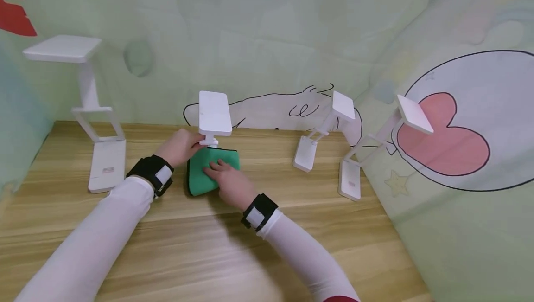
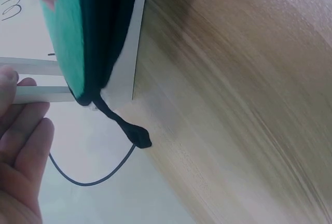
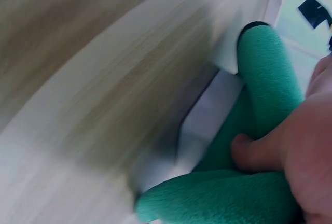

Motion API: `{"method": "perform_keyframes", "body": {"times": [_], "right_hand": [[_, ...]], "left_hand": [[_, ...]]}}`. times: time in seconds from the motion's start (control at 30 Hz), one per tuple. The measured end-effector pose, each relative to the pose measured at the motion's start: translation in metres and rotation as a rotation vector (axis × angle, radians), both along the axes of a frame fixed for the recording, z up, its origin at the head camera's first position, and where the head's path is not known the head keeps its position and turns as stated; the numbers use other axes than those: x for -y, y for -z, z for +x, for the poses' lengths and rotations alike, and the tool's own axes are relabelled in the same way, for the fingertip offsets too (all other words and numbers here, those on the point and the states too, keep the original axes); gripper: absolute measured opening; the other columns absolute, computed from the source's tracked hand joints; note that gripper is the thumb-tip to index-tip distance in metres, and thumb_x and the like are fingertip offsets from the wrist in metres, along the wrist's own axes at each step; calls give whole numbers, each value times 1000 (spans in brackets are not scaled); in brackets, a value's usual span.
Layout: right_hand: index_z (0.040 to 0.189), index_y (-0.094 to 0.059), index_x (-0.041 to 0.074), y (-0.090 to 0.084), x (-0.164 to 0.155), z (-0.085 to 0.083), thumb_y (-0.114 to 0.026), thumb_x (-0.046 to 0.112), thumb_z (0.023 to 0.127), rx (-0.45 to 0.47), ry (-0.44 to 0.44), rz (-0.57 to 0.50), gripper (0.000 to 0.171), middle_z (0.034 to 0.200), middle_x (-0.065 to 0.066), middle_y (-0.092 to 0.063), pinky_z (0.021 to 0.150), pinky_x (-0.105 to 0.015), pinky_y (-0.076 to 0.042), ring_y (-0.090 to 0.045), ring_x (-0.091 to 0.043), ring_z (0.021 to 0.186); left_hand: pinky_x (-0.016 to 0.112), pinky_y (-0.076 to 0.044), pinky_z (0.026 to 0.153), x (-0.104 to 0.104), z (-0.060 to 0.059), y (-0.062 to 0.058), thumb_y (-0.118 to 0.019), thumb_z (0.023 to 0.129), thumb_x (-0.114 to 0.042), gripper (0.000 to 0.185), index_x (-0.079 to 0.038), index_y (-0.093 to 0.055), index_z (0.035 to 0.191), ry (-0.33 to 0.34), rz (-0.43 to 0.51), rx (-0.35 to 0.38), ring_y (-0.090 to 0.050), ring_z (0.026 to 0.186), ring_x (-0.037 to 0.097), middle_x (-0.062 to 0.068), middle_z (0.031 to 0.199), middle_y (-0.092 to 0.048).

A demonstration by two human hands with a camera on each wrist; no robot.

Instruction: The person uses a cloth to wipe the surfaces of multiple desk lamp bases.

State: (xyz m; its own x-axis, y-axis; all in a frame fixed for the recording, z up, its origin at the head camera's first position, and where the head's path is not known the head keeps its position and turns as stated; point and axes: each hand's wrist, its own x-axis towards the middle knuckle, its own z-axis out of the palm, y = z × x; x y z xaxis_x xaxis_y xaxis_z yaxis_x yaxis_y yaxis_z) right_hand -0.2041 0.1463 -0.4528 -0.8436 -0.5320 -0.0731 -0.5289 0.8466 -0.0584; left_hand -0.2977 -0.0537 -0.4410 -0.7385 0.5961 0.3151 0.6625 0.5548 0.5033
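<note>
The green cloth (image 1: 200, 174) lies at the centre-left of the frame, draped over the base of a white lamp (image 1: 214, 112). It looks soft and fuzzy, thick at the folds, with black edging; a pale, flat strip of base shows beneath it in the right wrist view. The right hand (image 1: 235, 186) presses the cloth from above, fingers spread, thumb pushed in between two folds. The left hand (image 1: 179, 146) pinches the lamp's slim, smooth arm between thumb and fingers.

This looks like wiping to me. I'd keep that left pinch light but steady, since the hinged arm could swing, and spread the right palm's pressure evenly, working the fold along the base's edges.

Farther out, a larger lamp (image 1: 106, 165) stands at the left, and two more, a small lamp (image 1: 306, 153) and an angled lamp (image 1: 350, 179), at centre-right. All share the wood-grained table (image 1: 187, 255), before a pale printed backdrop (image 1: 258, 51).
</note>
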Motion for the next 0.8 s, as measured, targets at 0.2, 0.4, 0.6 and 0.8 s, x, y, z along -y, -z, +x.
{"method": "perform_keyframes", "body": {"times": [0.2, 0.4, 0.6, 0.8], "right_hand": [[152, -62, 16, -12, 12, 10, -64, -6, 98, 25, -43, 62, 59, 157, -9, -56, 110, -38, -50, -50, -33, 147], [156, -57, 14, -14, 21, 6, -64, -7, 97, 51, -174, 54, 63, 160, -11, -53, 113, -33, -46, -45, -30, 151], [156, -55, 8, -1, 27, -13, -59, -12, 95, 44, -232, -33, 64, 163, -13, -49, 119, -30, -37, -40, -28, 154], [160, -49, 9, 14, 21, -33, -60, -15, 92, -29, -227, -58, 73, 166, -11, -43, 123, -29, -30, -36, -26, 155]], "left_hand": [[41, -53, 69, 2, -1, -4, -72, 102, -2, 7, 4, -74, 104, -12, -26, 4, -63, 73, 21, 15, 91, -75], [37, -50, 65, 3, 0, -6, -72, 102, -3, 7, 3, -75, 102, -11, -9, -7, -58, 68, 17, 12, 86, -74], [37, -47, 64, 3, 1, -1, -71, 103, -6, 7, 1, -74, 100, -4, 6, 6, -56, 68, 18, 9, 84, -71], [39, -50, 68, 4, 2, 0, -71, 103, -5, 6, 0, -75, 103, -14, 12, 24, -59, 72, 19, 13, 93, -76]]}}
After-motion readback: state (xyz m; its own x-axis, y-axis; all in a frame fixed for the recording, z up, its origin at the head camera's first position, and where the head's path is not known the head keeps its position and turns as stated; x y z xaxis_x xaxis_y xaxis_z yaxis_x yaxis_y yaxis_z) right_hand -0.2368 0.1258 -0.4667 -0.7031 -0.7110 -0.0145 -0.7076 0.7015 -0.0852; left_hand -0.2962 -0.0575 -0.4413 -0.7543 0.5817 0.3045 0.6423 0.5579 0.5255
